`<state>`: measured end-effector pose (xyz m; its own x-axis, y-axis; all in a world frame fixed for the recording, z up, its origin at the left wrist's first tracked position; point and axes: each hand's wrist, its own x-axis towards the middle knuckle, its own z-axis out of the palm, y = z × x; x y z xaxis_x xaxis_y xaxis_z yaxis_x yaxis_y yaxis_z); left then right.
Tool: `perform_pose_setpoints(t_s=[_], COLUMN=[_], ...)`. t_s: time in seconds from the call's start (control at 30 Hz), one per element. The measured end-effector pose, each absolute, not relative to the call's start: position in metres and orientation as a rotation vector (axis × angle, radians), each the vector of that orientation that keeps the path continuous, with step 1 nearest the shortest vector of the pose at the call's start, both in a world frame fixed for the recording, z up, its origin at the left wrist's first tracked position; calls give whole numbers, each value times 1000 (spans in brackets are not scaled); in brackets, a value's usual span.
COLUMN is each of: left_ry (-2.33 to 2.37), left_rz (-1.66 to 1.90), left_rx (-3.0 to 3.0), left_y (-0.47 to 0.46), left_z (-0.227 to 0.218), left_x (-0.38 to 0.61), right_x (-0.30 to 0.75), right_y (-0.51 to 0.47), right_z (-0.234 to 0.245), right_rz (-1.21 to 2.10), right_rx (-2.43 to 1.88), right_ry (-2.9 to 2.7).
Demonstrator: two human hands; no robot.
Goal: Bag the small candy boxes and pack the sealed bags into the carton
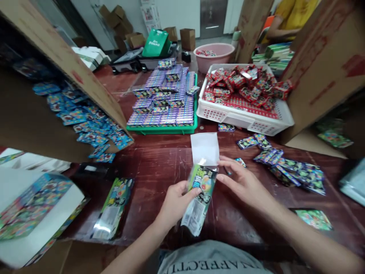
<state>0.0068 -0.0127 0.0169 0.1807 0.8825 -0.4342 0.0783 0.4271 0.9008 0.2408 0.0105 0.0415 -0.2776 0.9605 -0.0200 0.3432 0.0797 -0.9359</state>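
In front of me, my left hand (178,199) grips a green and black printed pouch (201,194) by its left side, thumb across the front. A blank white flap (204,148) extends from the pouch's top end; I cannot tell whether it is joined to it or a separate sheet. My right hand (242,180) is at the upper right corner of the pouch, fingers apart, fingertips touching the edge near the flap. A similar pouch (114,207) lies flat on the table to the left. Just beyond the right fingers is a small blue packet (241,162), partly hidden.
A green tray (162,130) holds stacked purple packs; beside it a white basket (225,114) holds red packs. Loose purple packets (293,167) lie right. Cardboard boxes (97,95) stand at both sides, blue packets spilling from the left one. A pink basin (219,57) and a person in yellow (295,19) are behind.
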Motion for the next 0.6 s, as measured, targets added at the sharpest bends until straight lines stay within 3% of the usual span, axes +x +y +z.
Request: perform_pose_setpoints(t_s=[0.1, 0.27, 0.37, 0.5, 0.6], left_ry=[1320, 1470, 1544, 1620, 1741], left_rz=[873, 863, 825, 770, 877], left_rx=[905, 1052, 1230, 1262, 1443], left_y=[-14, -19, -21, -27, -22], left_z=[5, -13, -26, -38, -31], left_x=[25, 48, 46, 23, -1], right_x=[219, 189, 181, 198, 249], right_y=[-8, -17, -13, 0, 27], right_z=[15, -8, -18, -14, 6], right_rz=[1255, 875, 867, 902, 616], right_rx=[-1477, -1793, -1828, -1761, -1815], right_ry=[-1471, -1592, -1649, -1712, -1740])
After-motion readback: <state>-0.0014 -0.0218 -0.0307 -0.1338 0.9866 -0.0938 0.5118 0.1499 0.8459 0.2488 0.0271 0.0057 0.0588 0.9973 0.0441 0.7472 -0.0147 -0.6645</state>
